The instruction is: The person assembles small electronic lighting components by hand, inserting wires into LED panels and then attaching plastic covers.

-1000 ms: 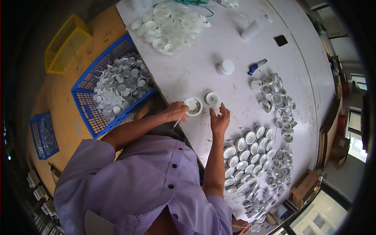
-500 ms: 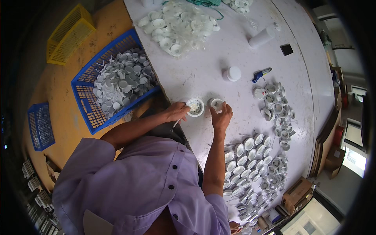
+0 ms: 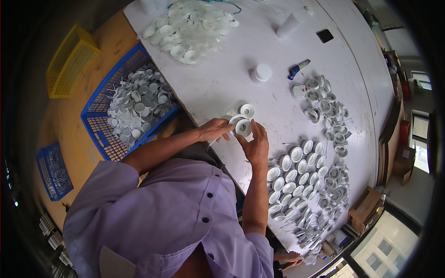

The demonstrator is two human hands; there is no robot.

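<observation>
Near the table's front edge, my left hand [image 3: 217,130] pinches a white round lamp housing [image 3: 233,118] with a thin lead hanging beneath it. My right hand [image 3: 255,144] has its thumb and fingers closed on the rim of a second white round piece [image 3: 243,128], which has a greyish centre with small dark spots. That piece overlaps the housing and hides part of it; whether they are joined I cannot tell. Just beyond the fingers stands a small white round cup [image 3: 247,110] with a ringed centre.
Left, a blue basket [image 3: 98,106] holds many white discs with leads. Rows of white round lamps [image 3: 296,154] lie to the right. Farther off are a white capped jar [image 3: 263,72], a blue utility knife [image 3: 296,68] and a bagged pile of white parts [image 3: 185,32]. Another person's hands [image 3: 291,258] show lower right.
My right hand has come away from the cup and toward my left hand, and now holds a round piece over the housing. The whole view has shifted a little.
</observation>
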